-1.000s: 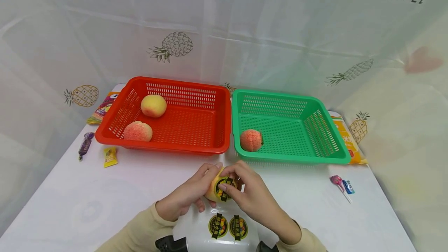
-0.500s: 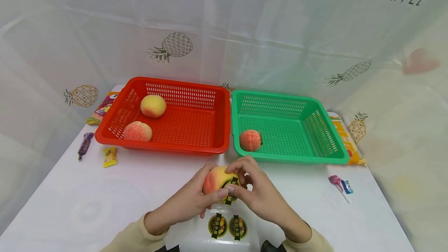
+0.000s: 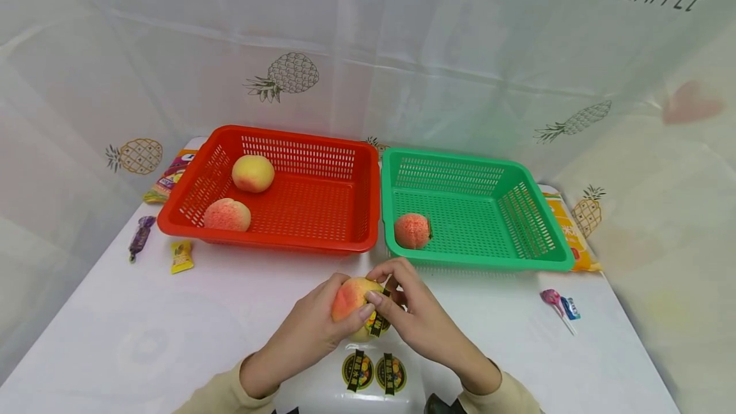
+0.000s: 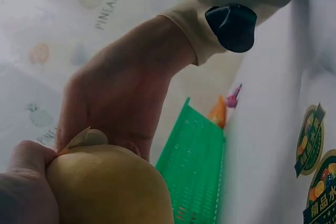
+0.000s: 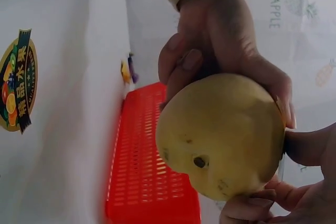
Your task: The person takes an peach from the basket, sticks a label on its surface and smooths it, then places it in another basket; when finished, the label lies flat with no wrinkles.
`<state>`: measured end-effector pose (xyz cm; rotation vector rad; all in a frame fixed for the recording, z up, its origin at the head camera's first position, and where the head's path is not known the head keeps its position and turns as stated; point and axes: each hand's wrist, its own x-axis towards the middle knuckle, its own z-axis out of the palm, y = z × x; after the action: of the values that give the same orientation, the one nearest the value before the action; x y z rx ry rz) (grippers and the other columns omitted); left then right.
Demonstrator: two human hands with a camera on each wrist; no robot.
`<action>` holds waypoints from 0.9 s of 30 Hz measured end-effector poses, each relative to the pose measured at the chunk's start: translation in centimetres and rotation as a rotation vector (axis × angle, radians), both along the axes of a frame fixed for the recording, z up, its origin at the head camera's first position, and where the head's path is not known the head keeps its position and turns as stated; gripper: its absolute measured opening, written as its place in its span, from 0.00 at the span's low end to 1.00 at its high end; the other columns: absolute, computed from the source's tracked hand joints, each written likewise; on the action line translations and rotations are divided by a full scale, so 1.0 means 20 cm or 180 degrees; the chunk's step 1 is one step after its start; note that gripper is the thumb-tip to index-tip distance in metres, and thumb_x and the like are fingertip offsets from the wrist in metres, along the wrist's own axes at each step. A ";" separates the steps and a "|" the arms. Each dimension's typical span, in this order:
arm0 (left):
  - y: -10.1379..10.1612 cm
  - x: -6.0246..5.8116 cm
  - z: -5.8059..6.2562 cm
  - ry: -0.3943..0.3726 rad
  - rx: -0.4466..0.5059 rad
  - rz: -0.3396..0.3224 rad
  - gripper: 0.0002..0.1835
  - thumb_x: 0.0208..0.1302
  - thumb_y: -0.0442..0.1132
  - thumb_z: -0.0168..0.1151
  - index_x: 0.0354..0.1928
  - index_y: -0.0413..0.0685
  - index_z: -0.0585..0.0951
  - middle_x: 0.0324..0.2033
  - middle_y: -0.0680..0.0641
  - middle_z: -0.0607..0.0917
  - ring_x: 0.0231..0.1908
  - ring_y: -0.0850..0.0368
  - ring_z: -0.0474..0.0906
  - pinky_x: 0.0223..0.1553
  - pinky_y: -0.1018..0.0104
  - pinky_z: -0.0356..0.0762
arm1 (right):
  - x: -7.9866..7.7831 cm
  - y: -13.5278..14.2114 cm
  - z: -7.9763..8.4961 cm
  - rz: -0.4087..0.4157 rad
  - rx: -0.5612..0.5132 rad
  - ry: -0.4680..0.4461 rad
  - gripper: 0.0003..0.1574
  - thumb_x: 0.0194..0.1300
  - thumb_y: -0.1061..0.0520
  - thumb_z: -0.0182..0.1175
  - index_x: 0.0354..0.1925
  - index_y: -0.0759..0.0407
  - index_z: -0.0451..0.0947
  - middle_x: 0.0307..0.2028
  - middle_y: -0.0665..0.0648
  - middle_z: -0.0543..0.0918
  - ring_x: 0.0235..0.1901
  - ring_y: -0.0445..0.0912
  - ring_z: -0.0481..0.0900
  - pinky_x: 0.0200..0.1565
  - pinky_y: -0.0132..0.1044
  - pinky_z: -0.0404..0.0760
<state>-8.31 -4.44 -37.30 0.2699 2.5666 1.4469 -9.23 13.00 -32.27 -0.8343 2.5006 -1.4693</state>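
Note:
A yellow-and-pink peach (image 3: 349, 298) is held up above the near middle of the table. My left hand (image 3: 305, 331) grips it from the left, thumb across its near side. A round black-and-gold fruit sticker (image 3: 377, 323) sits on the peach's right side, partly covered by my right hand (image 3: 416, 318). The right thumb touches the sticker's edge while the other fingers curl against the peach (image 5: 220, 135). A pale raised flap (image 4: 77, 139) shows beside the right thumb in the left wrist view. Below, a glossy white sheet (image 3: 345, 401) bears two more such stickers (image 3: 391, 374).
Behind my hands stand a red basket (image 3: 270, 241) with two peaches (image 3: 253, 173) and a green basket (image 3: 483, 260) with one reddish peach (image 3: 411, 230). Wrapped candies (image 3: 181, 257) lie left, a lollipop (image 3: 552, 299) right. Snack bags (image 3: 172, 174) show behind both baskets.
The peach has turned so its pink side shows, and the sticker has shifted to its right side. The left thumb has come across the front; the right thumb has moved slightly up.

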 end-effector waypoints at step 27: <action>0.00 -0.04 -0.01 -0.0593 0.0596 -0.0045 0.24 0.56 0.63 0.50 0.44 0.52 0.68 0.15 0.49 0.70 0.05 0.55 0.64 0.07 0.65 0.63 | 0.01 -0.03 -0.10 -0.0455 -0.0106 -0.0106 0.17 0.68 0.56 0.44 0.54 0.54 0.59 0.42 0.53 0.62 0.39 0.45 0.60 0.35 0.29 0.68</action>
<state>-9.17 -4.37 -37.57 0.1693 2.2834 1.6267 -9.00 12.44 -34.23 -0.6422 2.5655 -1.5579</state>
